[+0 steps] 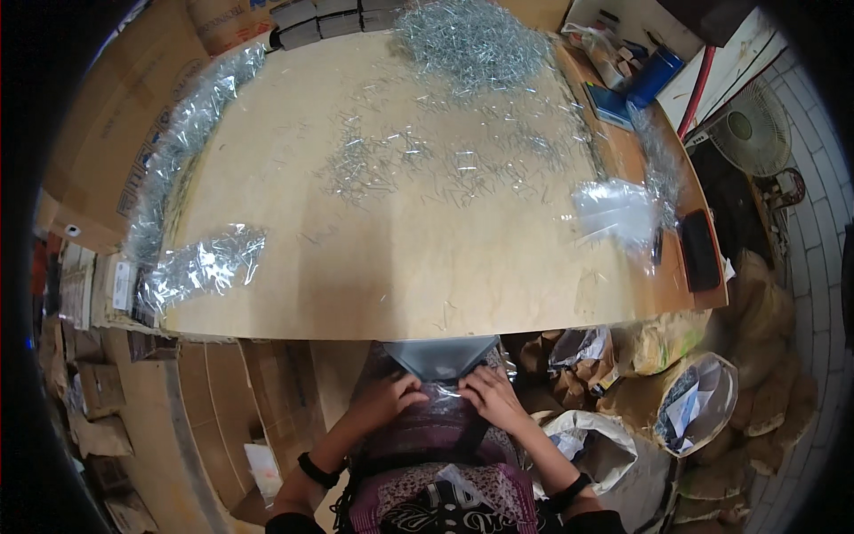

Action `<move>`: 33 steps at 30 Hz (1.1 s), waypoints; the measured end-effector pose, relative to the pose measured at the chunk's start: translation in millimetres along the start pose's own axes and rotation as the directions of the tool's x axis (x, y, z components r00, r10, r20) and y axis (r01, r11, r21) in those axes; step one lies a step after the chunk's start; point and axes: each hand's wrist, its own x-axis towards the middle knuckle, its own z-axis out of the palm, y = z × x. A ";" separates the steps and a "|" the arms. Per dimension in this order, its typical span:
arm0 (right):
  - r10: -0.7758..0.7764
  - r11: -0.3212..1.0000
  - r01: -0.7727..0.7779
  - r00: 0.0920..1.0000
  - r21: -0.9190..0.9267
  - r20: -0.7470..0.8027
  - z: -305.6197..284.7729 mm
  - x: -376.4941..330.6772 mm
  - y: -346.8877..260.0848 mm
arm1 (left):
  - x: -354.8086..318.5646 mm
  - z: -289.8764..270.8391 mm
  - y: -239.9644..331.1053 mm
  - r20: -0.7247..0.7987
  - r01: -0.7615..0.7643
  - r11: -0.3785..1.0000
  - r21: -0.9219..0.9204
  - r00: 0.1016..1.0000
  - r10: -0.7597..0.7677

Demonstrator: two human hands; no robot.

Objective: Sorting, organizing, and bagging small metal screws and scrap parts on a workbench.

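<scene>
**Bag Held at the Near Table Edge**

Your left hand (389, 398) and right hand (492, 398) rest side by side in your lap, just below the near edge of the wooden table (374, 267). Both hands press on a small clear plastic bag (442, 396) with fingers curled narrowly over its top. The bag lies directly under a grey metal funnel chute (442, 354) fixed at the table's near edge. What the bag contains cannot be told.

On the table, a large heap of silver nails (471, 36) lies at the far side, with thinner scatters of nails (391, 160) spread toward the middle. Clear bags filled with nails (200, 262) lie along the left edge. A stack of empty clear bags (614, 209) lies at the right, near a black phone (699, 249). Blue boxes (654, 76) stand at the far right corner.

Brown cardboard cartons (98, 133) stand left of the table. On the floor at the right, open sacks (698, 400) hold crumpled paper and plastic.
</scene>
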 end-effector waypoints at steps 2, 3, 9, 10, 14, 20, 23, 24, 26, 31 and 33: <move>0.099 0.995 -0.096 0.989 0.033 -0.112 8.2 4.7 0.6 | 4.7 4.9 0.6 -0.128 -0.026 0.999 0.018 0.991 0.028; 0.090 0.995 -0.081 0.979 0.051 -0.185 12.3 6.5 2.4 | 5.9 10.6 -3.0 -0.115 0.007 0.999 -0.052 0.993 -0.013; -0.345 0.937 0.171 0.594 -0.305 -0.726 -56.0 58.4 -38.1 | -6.8 27.8 -18.9 -0.172 -0.155 0.966 -0.208 0.978 0.120; -0.406 0.899 0.164 0.660 -0.406 -0.632 -84.2 81.7 -52.5 | -6.4 25.9 -12.7 -0.197 -0.183 0.964 -0.192 0.970 0.145; -0.307 0.871 0.093 0.869 -0.483 -0.387 -136.7 183.2 -36.8 | 0.6 28.2 -13.1 -0.258 -0.383 0.923 -0.037 0.896 0.362; -0.204 0.837 -0.020 0.916 -0.547 -0.346 -143.0 257.6 -24.0 | 4.3 27.4 2.1 -0.311 -0.336 0.933 -0.131 0.907 0.283; -0.262 0.864 0.134 0.943 -0.485 -0.206 -130.3 257.5 -30.0 | 5.5 25.7 0.8 -0.321 -0.334 0.930 -0.155 0.907 0.273; -0.274 0.875 0.178 0.949 -0.450 -0.158 -125.4 250.2 -31.1 | 6.0 26.2 0.9 -0.321 -0.334 0.929 -0.159 0.907 0.271; -0.313 0.881 0.226 0.937 -0.415 -0.156 -116.0 226.6 -39.7 | 3.2 25.1 1.0 -0.322 -0.311 0.931 -0.192 0.916 0.239; -0.318 0.942 0.303 0.944 -0.145 -0.091 -120.9 155.1 -58.0 | -2.8 26.0 4.8 -0.308 -0.270 0.936 -0.226 0.931 0.194; -0.283 0.959 0.273 0.926 -0.074 -0.251 -125.9 149.1 -46.7 | -2.0 25.1 8.5 -0.319 -0.289 0.933 -0.216 0.924 0.212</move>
